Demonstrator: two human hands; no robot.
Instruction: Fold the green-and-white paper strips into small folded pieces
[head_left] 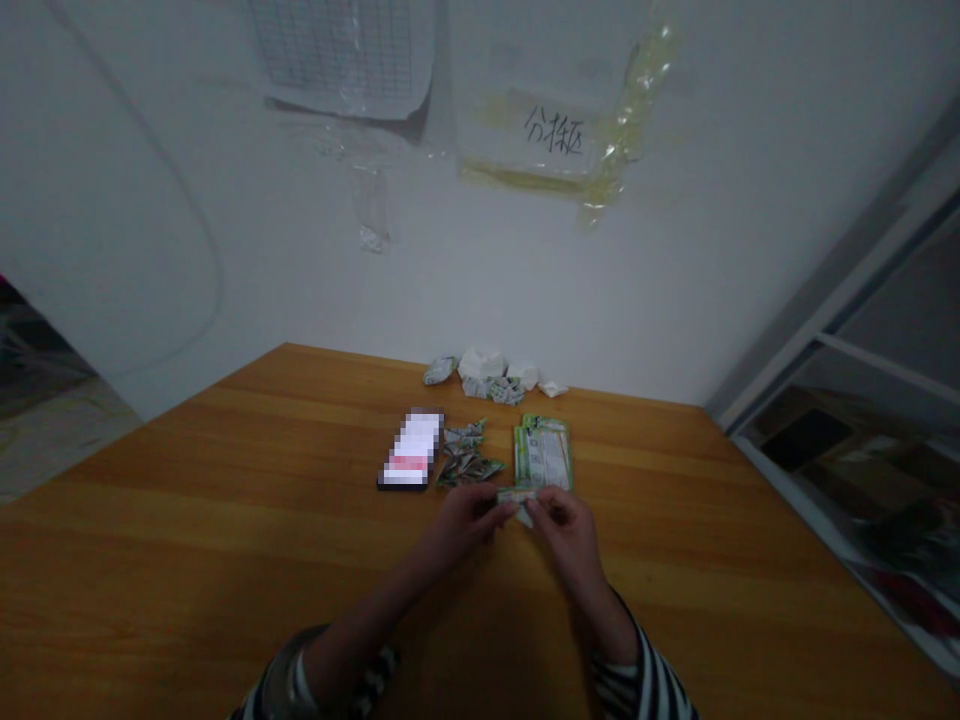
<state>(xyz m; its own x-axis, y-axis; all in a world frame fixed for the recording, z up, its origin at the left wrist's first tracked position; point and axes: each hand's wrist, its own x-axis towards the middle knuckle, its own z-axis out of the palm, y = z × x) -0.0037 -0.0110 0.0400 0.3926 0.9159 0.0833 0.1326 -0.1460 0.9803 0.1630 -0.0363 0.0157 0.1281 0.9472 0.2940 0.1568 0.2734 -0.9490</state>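
Between my left hand (466,518) and my right hand (568,528), a small folded piece of green-and-white printed paper (516,495) is pinched by thumbs and fingers, one hand at each end. Just beyond my right hand lies a stack of flat green-and-white printed leaflets (546,458). Past my left hand rest several folded pieces of similar printed paper (469,466), pointed in shape. My fingers hide parts of the held paper.
A phone (411,450) with a lit, blurred screen lies left of the folded papers on the wooden table (262,450). Crumpled white tissue (481,364) and crumpled printed paper (504,390) sit against the wall. Shelving (825,345) borders the right side.
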